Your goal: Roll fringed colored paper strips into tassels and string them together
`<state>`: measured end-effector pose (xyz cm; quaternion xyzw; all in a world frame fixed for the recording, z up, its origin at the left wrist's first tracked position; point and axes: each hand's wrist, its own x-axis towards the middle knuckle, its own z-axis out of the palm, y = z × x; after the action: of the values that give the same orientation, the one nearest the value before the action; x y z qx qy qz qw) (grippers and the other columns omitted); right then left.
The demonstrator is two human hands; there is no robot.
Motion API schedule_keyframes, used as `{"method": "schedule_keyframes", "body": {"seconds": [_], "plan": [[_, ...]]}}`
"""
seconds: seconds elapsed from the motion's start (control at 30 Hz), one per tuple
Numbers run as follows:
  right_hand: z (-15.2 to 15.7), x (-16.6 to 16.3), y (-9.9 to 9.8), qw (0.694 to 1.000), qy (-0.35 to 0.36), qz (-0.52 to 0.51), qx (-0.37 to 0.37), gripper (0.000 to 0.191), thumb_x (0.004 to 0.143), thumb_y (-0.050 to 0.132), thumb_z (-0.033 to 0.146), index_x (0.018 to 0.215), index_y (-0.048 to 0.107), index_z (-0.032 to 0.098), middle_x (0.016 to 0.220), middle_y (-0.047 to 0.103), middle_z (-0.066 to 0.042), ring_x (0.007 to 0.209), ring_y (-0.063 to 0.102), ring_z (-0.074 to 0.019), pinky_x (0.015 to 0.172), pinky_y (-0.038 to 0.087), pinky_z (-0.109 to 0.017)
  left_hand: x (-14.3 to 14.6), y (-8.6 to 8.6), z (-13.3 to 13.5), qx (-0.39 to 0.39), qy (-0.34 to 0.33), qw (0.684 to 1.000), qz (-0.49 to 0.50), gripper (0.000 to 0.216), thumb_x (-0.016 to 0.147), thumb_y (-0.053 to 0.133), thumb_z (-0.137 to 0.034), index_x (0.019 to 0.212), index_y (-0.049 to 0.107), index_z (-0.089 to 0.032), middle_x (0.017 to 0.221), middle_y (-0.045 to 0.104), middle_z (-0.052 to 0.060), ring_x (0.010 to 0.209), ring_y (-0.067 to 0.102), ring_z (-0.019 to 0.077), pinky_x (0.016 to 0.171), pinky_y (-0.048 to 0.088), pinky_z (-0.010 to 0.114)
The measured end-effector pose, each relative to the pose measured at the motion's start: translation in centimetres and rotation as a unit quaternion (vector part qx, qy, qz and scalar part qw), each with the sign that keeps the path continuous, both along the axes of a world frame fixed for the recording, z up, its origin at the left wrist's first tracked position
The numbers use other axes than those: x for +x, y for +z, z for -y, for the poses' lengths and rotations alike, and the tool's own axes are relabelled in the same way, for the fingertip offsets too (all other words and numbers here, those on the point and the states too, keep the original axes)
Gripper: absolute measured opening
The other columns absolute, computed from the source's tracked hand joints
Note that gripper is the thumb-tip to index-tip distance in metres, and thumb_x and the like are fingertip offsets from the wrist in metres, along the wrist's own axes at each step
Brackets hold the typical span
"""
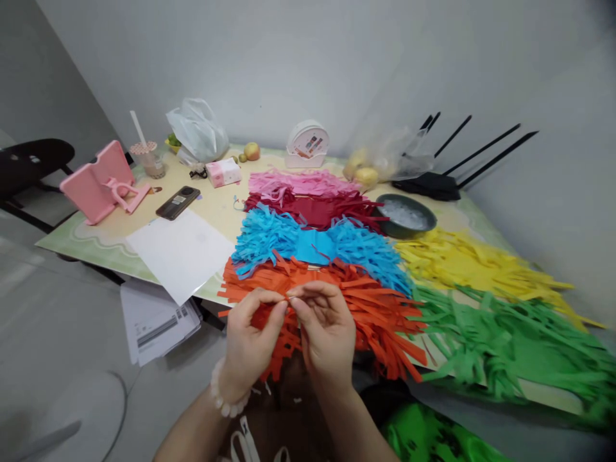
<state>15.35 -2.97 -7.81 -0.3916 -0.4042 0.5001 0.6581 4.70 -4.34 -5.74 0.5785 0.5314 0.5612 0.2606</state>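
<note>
My left hand (250,333) and my right hand (327,333) meet fingertip to fingertip above the table's near edge. Both are closed in a pinch. Between them is something thin and tiny with a speck of orange, too small to name. Right beneath lies a fringed orange strip bundle (380,295), partly hidden by my hands. Beyond it are a fringed blue bundle (315,244), a dark red one (312,208) and a pink one (308,185). To the right spread a green fringed bundle (539,346) and a yellow one (462,260).
Left on the table (144,260) are white paper (183,250), a phone (178,202), a pink stand (101,186) and a drink cup (153,163). A dark bowl (407,215) and a black router (428,186) with antennas stand right. Papers (156,321) hang below the left edge.
</note>
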Motion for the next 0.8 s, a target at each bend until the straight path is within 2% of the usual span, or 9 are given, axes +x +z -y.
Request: {"method": "schedule_keyframes", "body": {"seconds": [0.13,0.33,0.6,0.73,0.8], "plan": [[-0.1,0.3,0.0,1.0,0.017,-0.004,0.006,0.018,0.081,0.075,0.022,0.095,0.064,0.023,0.086,0.07,-0.001,0.082,0.069,-0.0144,0.076,0.056,-0.027,-0.4,-0.1,-0.1,-0.015,-0.018,0.999,-0.033,0.012,0.089,0.061,-0.022,0.081,0.068,-0.017,0.077,0.072,0.003,0.071,0.066,0.0145,0.069,0.051,0.023],[-0.2,1.1,0.1,0.997,0.03,0.071,0.025,0.011,0.083,0.073,0.022,0.092,0.067,0.023,0.087,0.07,-0.003,0.084,0.068,-0.0169,0.079,0.057,-0.031,-1.2,-0.4,-0.2,0.012,-0.033,0.993,-0.117,0.013,0.092,0.059,-0.023,0.086,0.07,-0.019,0.083,0.074,0.005,0.079,0.067,0.0179,0.075,0.051,0.029],[-0.7,1.6,0.2,0.996,0.034,0.079,0.019,0.019,0.082,0.074,0.024,0.099,0.064,0.023,0.09,0.069,-0.003,0.082,0.067,-0.0167,0.074,0.058,-0.03,-1.1,-0.8,-0.1,-0.06,-0.072,0.995,-0.024,0.014,0.091,0.06,-0.021,0.099,0.072,-0.019,0.095,0.076,0.006,0.087,0.072,0.018,0.081,0.055,0.027],[-0.6,1.5,0.3,0.996,0.05,0.072,0.026,0.019,0.082,0.073,0.021,0.099,0.065,0.024,0.086,0.069,-0.002,0.081,0.068,-0.0155,0.075,0.058,-0.029,-0.9,-0.9,0.0,-0.061,-0.042,0.997,0.017,0.008,0.089,0.061,-0.02,0.09,0.068,-0.017,0.085,0.073,0.004,0.079,0.071,0.0159,0.074,0.056,0.023],[-0.4,1.5,0.3,0.996,0.035,0.074,0.034,0.02,0.082,0.073,0.019,0.1,0.065,0.024,0.087,0.068,-0.001,0.081,0.068,-0.0149,0.076,0.058,-0.028,-0.7,-0.9,0.0,-0.058,-0.042,0.997,0.024,0.006,0.088,0.062,-0.02,0.085,0.067,-0.017,0.08,0.072,0.003,0.076,0.07,0.0147,0.071,0.055,0.022]]}}
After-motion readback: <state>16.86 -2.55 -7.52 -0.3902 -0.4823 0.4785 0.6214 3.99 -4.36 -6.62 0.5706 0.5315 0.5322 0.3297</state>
